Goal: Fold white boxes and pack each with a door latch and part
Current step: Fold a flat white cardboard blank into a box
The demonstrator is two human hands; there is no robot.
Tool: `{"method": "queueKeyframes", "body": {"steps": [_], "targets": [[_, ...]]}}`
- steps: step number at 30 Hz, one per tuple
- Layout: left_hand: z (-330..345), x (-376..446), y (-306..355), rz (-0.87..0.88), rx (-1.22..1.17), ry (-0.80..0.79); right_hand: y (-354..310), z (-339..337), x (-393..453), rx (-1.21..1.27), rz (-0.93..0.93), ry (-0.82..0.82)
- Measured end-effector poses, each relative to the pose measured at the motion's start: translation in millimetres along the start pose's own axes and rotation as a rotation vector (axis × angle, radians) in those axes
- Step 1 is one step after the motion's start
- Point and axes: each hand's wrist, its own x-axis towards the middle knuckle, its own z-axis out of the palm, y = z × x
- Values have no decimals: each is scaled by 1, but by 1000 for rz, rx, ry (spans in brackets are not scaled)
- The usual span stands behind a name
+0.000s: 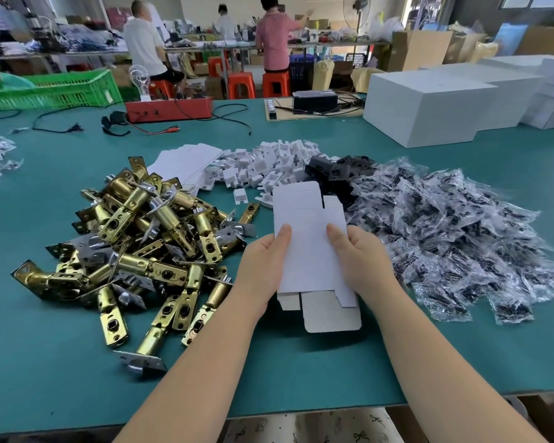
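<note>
A flat, unfolded white box [311,251] is held above the green table, its end flaps loose at both ends. My left hand [263,266] grips its left edge, thumb on top. Along the right edge my right hand [362,260] grips it the same way. A heap of brass door latches [141,244] lies to the left. Several small clear bags with dark parts [454,238] are piled to the right. Behind the box lie a stack of flat white boxes [186,164], white plastic pieces [269,167] and black pieces [336,171].
Large white cartons [429,107] stand at the back right. A red device [170,108] with cables and a green crate [52,91] sit at the far edge. People work at benches beyond. The table's near edge [301,410] runs just below my forearms.
</note>
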Motion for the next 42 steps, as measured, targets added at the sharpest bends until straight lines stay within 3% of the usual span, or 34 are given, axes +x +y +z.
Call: {"method": "queueKeyframes", "body": {"steps": [11, 21, 28, 32, 37, 42], "targets": [[1, 2, 1, 55, 95, -6, -3, 2, -3, -1, -38, 119], [6, -6, 3, 45, 108, -127, -5, -2, -4, 26, -64, 274], [1, 0, 6, -143, 21, -191, -3, -6, 1, 256, 92, 318], [3, -2, 7, -101, -27, -193, -7, -5, -5, 387, 32, 202], [1, 2, 5, 99, -48, -118, -9, 0, -8, 483, -35, -134], [1, 2, 4, 179, -105, -162, -7, 2, -10, 513, -48, -222]]}}
